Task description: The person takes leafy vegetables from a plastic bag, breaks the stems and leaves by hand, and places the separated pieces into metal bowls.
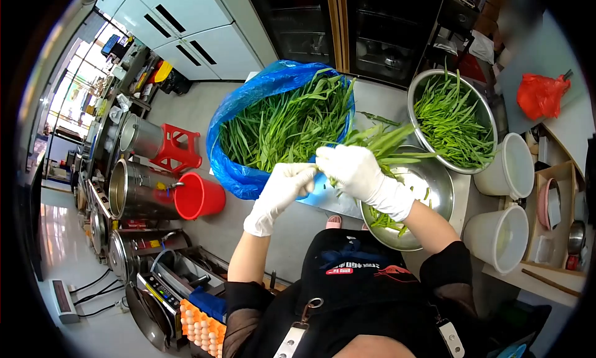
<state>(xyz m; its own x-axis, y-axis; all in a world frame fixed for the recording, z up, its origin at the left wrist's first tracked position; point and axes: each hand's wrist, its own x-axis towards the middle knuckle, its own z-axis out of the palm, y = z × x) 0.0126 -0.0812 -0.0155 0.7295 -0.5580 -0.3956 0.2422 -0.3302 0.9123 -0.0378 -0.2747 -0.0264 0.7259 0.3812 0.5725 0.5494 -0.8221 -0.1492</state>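
Both hands wear white gloves and meet in front of me, close together. My left hand [287,185] has its fingers curled at the stem ends, near the front edge of a blue bag [226,119] full of long leafy greens [279,122]. My right hand [355,172] is wrapped round a bunch of greens [382,140] whose leaves point up and to the right. Below it, a steel bowl [437,187] holds some short cut pieces. At the upper right, a larger steel bowl [490,119] is filled with green stalks and leaves.
White buckets [518,165] stand to the right, near a red bag [539,96]. On the left are a red bucket [198,196], a red stool [176,148] and steel pots [139,190]. Egg trays [202,330] lie at the lower left. Behind stands a pale cabinet [186,22].
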